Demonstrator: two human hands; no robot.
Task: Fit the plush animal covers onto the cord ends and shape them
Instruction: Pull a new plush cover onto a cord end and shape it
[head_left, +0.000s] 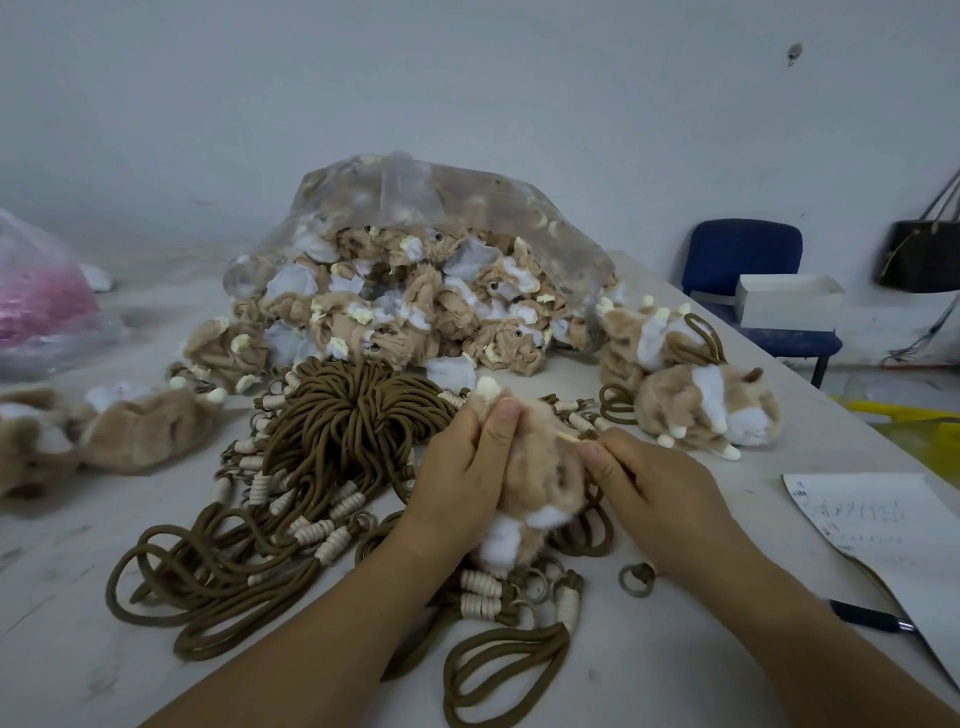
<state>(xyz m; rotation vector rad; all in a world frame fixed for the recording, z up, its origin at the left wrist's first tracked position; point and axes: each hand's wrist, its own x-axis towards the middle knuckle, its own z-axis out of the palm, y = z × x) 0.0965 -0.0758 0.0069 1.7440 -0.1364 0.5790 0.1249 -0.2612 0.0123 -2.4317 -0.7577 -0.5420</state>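
The pale table (156, 597) is pretty much buried. A clear bag (415, 208) of loose covers is slumped at the back, with a bundle of brown cords (343, 415) spread in front. One plush cover (540, 478) (tan and white) is gripped over the cords by the left hand (462, 483). A thin stick (566, 436) is pinched by the right hand (649, 483), tip at the fur.

Head-worn wide-angle view, forward and down, close over the table (639, 660)

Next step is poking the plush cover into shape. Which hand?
Right: the right hand pinches the thin stick, its tip at the plush cover; the left hand grips the cover.
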